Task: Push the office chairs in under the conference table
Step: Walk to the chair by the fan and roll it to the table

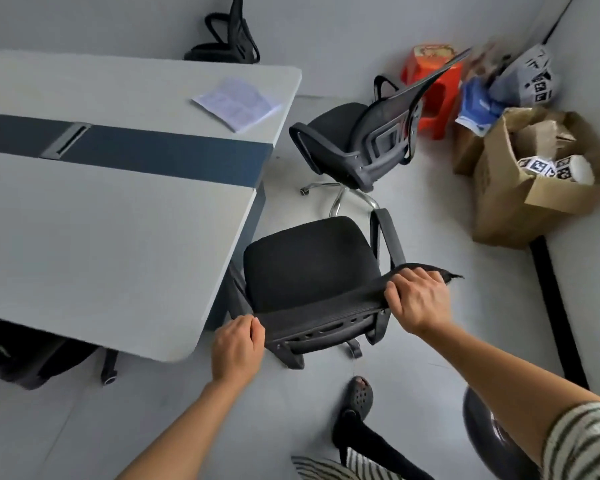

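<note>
Office chair in black, padded seat, mesh back, grey armrests (309,261), stands at the corner of the grey tabletop (101,220), seat outside it. The left hand (238,348) and right hand (418,299) grip its back's top edge. Another black mesh chair (343,140) stands beyond.

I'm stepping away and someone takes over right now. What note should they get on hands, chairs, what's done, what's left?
Left hand: grips the left end of the backrest top of the near black fabric-seat office chair.
Right hand: grips the right end.
It stands at the grey conference table's end, seat not under.
Second black mesh-back chair stands farther out, apart from the table.
Done: dark chair at lower left looks partly under.
Left: push in the held chair, then the second.
</note>
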The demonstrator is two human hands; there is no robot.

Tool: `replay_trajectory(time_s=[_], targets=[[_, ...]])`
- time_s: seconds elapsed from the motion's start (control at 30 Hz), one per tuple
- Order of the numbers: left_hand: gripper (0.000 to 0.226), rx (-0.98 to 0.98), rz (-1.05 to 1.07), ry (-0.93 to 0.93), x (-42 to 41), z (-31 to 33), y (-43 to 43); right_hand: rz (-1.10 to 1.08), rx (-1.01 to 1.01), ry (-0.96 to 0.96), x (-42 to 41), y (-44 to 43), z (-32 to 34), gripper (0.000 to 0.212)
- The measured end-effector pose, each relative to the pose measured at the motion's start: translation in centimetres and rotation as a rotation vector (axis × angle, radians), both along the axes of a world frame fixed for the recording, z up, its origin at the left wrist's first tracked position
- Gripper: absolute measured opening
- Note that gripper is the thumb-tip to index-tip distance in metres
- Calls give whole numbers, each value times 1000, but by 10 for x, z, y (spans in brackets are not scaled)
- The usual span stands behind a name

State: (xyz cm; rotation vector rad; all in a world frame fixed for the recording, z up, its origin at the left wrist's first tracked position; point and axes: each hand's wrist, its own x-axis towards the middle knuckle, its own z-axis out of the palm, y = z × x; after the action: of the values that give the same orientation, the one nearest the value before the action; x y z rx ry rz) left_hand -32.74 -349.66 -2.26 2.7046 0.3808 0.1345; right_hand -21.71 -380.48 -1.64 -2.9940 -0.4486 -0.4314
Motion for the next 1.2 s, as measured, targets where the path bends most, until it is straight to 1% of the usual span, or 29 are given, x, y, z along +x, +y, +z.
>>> replay_trajectory(time_s=[0.2, 0.33, 0.5, 0.6, 0.67, 0.73, 0.83, 0.9, 1.0, 1.03, 1.1, 1.2], targets=[[47, 39, 111, 21, 60, 7, 19, 136, 37, 56, 92, 32, 0, 36], [45, 68, 126, 62, 81, 11, 30, 171, 29, 67, 124, 49, 2, 37], [41, 77, 91, 111, 101, 16, 42, 130, 24, 62, 147, 68, 6, 39], [40, 37, 17, 109, 107, 20, 44, 57, -17, 129, 154, 71, 11, 41], [39, -14, -39, 156, 108, 19, 49, -8, 6, 171, 153, 72, 15, 41], [33, -77, -87, 227, 113, 17, 58, -63, 126, 210, 146, 73, 21, 33], [18, -216, -177, 395, 132, 27, 64, -112, 418, 310, 120, 70, 41, 13], [13, -347, -237, 487, 151, 45, 55, -225, 632, 419, 100, 58, 56, 11], [10, -514, -298, 488, 178, 73, 21, -456, 972, 567, 76, 25, 72, 12], [11, -552, -317, 483, 186, 80, 6, -518, 1067, 573, 67, 11, 76, 13], [13, -597, -362, 477, 201, 93, -25, -626, 1192, 540, 52, -20, 82, 14], [12, -653, -422, 478, 225, 106, -74, -755, 1284, 470, 36, -71, 84, 14]])
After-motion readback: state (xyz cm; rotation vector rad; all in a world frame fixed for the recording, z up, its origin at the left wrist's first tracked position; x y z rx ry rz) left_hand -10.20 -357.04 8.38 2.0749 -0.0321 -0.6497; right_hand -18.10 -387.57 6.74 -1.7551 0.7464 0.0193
